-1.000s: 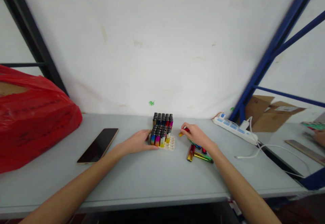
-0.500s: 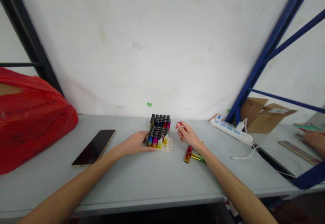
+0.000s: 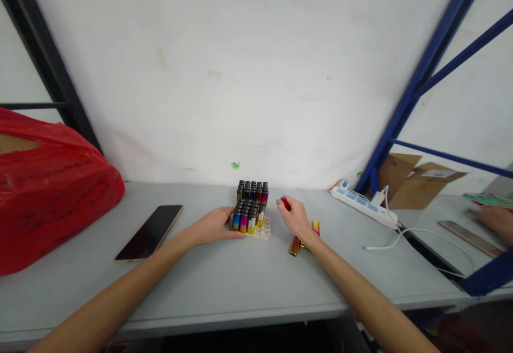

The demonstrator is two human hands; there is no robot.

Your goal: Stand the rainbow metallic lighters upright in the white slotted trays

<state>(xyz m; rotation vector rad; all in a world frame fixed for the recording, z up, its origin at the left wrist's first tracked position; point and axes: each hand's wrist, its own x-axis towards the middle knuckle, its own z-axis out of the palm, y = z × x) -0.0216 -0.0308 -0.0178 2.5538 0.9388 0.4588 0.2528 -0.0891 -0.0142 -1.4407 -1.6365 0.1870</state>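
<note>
Several upright lighters [image 3: 243, 221] with black tops and shiny coloured bodies stand in a pale tray [image 3: 262, 231] with round holes. Behind them is another block of upright lighters [image 3: 253, 188]. My left hand [image 3: 216, 223] rests at the left side of the front block, thumb and fingers around its edge. To the right of the tray my right hand [image 3: 294, 213] is closed on a red lighter [image 3: 285, 202], mostly hidden by the fingers. Loose red and gold lighters [image 3: 295, 246] lie under and beside my right wrist.
A dark phone [image 3: 150, 233] lies left on the grey table [image 3: 224, 289]. A red plastic bag [image 3: 56, 187] fills the far left. At right are a white power strip [image 3: 363, 206], a cable, a cardboard box [image 3: 420, 182] and another person's hand [image 3: 497, 222].
My right hand has turned a little and its wrist has moved left, uncovering a yellow and red lighter to its right. My left hand stays at the tray.
</note>
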